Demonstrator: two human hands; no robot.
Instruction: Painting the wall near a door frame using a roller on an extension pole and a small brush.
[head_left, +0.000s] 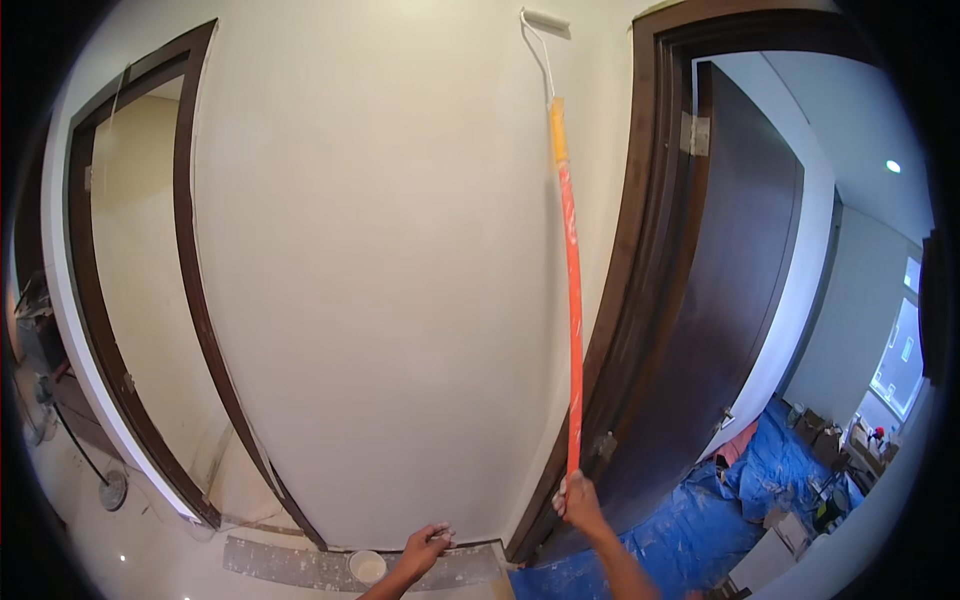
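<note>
My right hand (580, 501) grips the lower end of a red extension pole (572, 300), which bears white paint marks. The pole rises almost upright to a yellow handle section (559, 131), joined to a wire frame. At its top, a white paint roller (547, 19) is at the upper part of the pale wall (375, 262), close to the dark door frame. My left hand (427, 546) is low in front of the wall, fingers loosely bent, with nothing visible in it. Just left of it, a white tub (367, 568) sits on a paint-spotted grey floor strip (285, 566).
A brown wooden frame (187, 225) borders the left doorway. On the right, a dark door (739, 255) stands ajar in its frame (637, 300). Blue sheeting (675, 536) covers the floor there, with boxes (776, 544) on it. A long-handled round tool (112, 489) lies at far left.
</note>
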